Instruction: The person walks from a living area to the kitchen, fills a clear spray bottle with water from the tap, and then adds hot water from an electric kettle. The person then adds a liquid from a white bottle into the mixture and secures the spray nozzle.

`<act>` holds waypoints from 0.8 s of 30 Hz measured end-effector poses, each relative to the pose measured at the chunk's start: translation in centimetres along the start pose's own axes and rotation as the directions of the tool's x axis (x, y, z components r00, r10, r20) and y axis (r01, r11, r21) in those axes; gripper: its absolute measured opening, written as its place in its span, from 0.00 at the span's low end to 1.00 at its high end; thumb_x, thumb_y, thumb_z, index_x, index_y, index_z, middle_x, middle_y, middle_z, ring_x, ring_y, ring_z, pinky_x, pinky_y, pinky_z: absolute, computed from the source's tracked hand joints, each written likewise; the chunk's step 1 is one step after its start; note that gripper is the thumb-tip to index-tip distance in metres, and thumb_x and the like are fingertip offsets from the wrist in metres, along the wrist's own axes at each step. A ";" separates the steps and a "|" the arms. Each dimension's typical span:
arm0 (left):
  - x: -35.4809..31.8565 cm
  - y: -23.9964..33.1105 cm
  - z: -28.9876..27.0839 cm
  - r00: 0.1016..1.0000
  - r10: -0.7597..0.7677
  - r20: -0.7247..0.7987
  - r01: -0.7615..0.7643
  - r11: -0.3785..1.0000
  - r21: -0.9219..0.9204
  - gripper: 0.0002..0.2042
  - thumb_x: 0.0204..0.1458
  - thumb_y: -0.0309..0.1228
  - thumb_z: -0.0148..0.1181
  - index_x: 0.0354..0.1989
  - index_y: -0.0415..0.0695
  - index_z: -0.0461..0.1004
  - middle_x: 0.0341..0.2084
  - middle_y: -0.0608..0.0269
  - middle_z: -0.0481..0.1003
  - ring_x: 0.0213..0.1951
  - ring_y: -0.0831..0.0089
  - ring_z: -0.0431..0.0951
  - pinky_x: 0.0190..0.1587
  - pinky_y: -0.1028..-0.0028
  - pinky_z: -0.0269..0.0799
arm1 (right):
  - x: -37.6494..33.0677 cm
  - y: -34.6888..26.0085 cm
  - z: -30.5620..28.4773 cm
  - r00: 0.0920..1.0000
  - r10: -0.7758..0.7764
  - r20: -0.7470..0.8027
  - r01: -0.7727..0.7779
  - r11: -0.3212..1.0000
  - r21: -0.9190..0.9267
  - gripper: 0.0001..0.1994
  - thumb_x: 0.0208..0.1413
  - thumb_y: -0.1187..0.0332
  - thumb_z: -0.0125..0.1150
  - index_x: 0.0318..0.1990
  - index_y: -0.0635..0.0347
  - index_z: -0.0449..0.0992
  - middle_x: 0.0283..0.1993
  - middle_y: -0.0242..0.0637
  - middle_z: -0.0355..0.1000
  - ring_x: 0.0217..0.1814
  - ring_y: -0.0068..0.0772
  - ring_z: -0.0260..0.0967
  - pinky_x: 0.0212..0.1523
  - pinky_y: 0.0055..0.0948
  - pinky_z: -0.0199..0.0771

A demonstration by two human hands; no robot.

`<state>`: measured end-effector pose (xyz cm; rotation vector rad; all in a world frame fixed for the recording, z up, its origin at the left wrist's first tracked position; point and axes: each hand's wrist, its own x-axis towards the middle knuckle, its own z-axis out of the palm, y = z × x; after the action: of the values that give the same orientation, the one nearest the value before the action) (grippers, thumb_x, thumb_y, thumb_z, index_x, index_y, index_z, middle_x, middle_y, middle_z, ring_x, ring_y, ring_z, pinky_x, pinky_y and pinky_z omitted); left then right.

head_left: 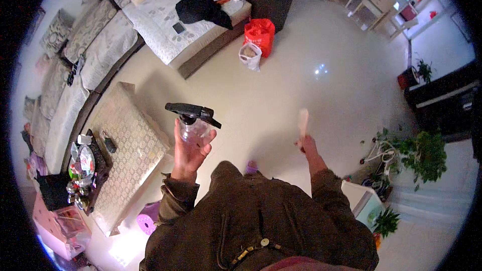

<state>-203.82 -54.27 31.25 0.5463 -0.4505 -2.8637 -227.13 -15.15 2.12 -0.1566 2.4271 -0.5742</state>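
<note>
My left hand (188, 159) is raised in front of me, its fingers wrapped round the clear body of a spray bottle (193, 131). The bottle's black trigger head (193, 111) sits on top, slanting down to the right. Out to the right, my right hand (307, 146) is closed on a pale, narrow, flat-looking object (304, 119) that points away from me. Blur hides what kind of object it is. Both hands are in the air above the floor, well apart from each other.
Left stands a low table (133, 155) with a lace cloth and a tray of cups. A long sofa (108, 55) runs behind it, clothes piled on its far end. Red (261, 32) and white (250, 59) bags stand on the floor. Potted plants (424, 158) are at right.
</note>
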 end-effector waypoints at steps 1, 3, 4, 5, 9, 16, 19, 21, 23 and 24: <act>1.6 0.7 0.0 1.000 0.018 0.001 -0.018 1.000 -0.011 0.31 0.57 0.61 0.44 0.51 0.44 0.71 0.41 0.59 0.75 0.43 0.56 0.78 0.28 0.71 0.82 | 1.1 -5.7 -2.7 1.000 0.015 -0.019 -0.007 0.927 0.376 0.09 0.56 0.65 0.55 0.38 0.60 0.74 0.23 0.34 0.73 0.11 0.21 0.57 0.11 0.24 0.57; 5.8 3.0 1.1 1.000 0.013 -0.001 -0.013 1.000 -0.017 0.31 0.56 0.61 0.44 0.51 0.44 0.71 0.42 0.59 0.75 0.43 0.56 0.77 0.28 0.71 0.82 | 5.6 -13.5 -7.2 0.998 -0.019 -0.052 0.051 0.701 0.711 0.08 0.56 0.67 0.55 0.40 0.61 0.74 0.25 0.33 0.74 0.13 0.20 0.56 0.12 0.22 0.56; 7.8 4.4 1.6 1.000 0.003 -0.012 -0.004 1.000 -0.018 0.31 0.56 0.61 0.44 0.50 0.44 0.71 0.42 0.59 0.75 0.43 0.56 0.77 0.28 0.71 0.82 | 8.4 -17.1 -9.4 0.994 -0.088 -0.064 0.107 0.688 0.718 0.09 0.56 0.68 0.55 0.41 0.60 0.74 0.26 0.32 0.74 0.14 0.19 0.57 0.14 0.21 0.57; 10.1 5.5 1.7 1.000 -0.011 -0.022 0.010 1.000 -0.027 0.31 0.56 0.61 0.44 0.50 0.44 0.71 0.43 0.59 0.75 0.44 0.56 0.77 0.28 0.71 0.82 | 10.5 -21.2 -11.6 0.991 -0.099 -0.089 0.133 0.694 0.708 0.09 0.57 0.68 0.54 0.42 0.60 0.74 0.27 0.32 0.74 0.15 0.18 0.58 0.15 0.20 0.58; 19.7 10.5 1.9 0.999 0.000 -0.046 0.001 1.000 0.020 0.31 0.56 0.61 0.45 0.51 0.45 0.71 0.44 0.58 0.74 0.45 0.55 0.76 0.30 0.69 0.82 | 18.9 -32.8 -18.1 0.955 -0.218 -0.200 0.295 0.687 0.664 0.11 0.59 0.67 0.53 0.47 0.58 0.73 0.29 0.31 0.74 0.18 0.16 0.59 0.18 0.19 0.60; 34.3 17.5 7.8 0.992 0.041 -0.123 -0.036 0.998 0.043 0.28 0.56 0.59 0.48 0.58 0.53 0.68 0.45 0.60 0.75 0.37 0.59 0.79 0.22 0.73 0.80 | 31.8 -43.9 -27.6 0.935 -0.181 -0.304 0.350 0.605 0.715 0.13 0.61 0.64 0.52 0.50 0.58 0.73 0.28 0.29 0.71 0.18 0.17 0.59 0.19 0.19 0.61; 40.0 19.7 9.1 0.991 0.080 -0.107 -0.075 0.996 0.052 0.28 0.56 0.58 0.48 0.58 0.54 0.68 0.44 0.59 0.75 0.36 0.60 0.79 0.20 0.74 0.78 | 38.2 -48.0 -31.2 0.901 -0.196 -0.387 0.428 0.548 0.719 0.13 0.62 0.63 0.52 0.50 0.57 0.72 0.26 0.28 0.69 0.18 0.17 0.60 0.19 0.20 0.62; 43.6 21.0 10.3 0.985 0.094 -0.142 -0.088 0.995 0.048 0.28 0.56 0.58 0.48 0.59 0.54 0.68 0.44 0.58 0.75 0.36 0.60 0.78 0.20 0.75 0.77 | 42.6 -50.6 -33.7 0.878 -0.246 -0.411 0.479 0.482 0.734 0.14 0.62 0.62 0.52 0.51 0.56 0.72 0.25 0.28 0.67 0.18 0.18 0.61 0.19 0.20 0.62; 47.7 21.9 11.5 0.990 0.106 -0.091 -0.105 0.994 0.015 0.27 0.57 0.56 0.48 0.59 0.53 0.67 0.46 0.58 0.73 0.37 0.59 0.77 0.21 0.75 0.77 | 47.4 -53.5 -36.8 0.883 -0.236 -0.406 0.469 0.490 0.735 0.15 0.63 0.61 0.51 0.53 0.55 0.72 0.25 0.28 0.67 0.20 0.18 0.62 0.20 0.20 0.63; 49.6 22.3 11.5 0.994 0.106 -0.026 -0.106 0.994 0.001 0.27 0.57 0.56 0.48 0.60 0.53 0.67 0.48 0.59 0.73 0.39 0.58 0.77 0.24 0.73 0.77 | 49.6 -54.9 -37.9 0.887 -0.232 -0.399 0.461 0.490 0.740 0.15 0.63 0.61 0.51 0.53 0.55 0.72 0.26 0.28 0.67 0.21 0.18 0.63 0.21 0.20 0.64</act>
<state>-250.73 -84.15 32.53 0.5422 -0.4610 -2.7527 -291.06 -62.87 25.34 -0.1868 2.0612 -1.9771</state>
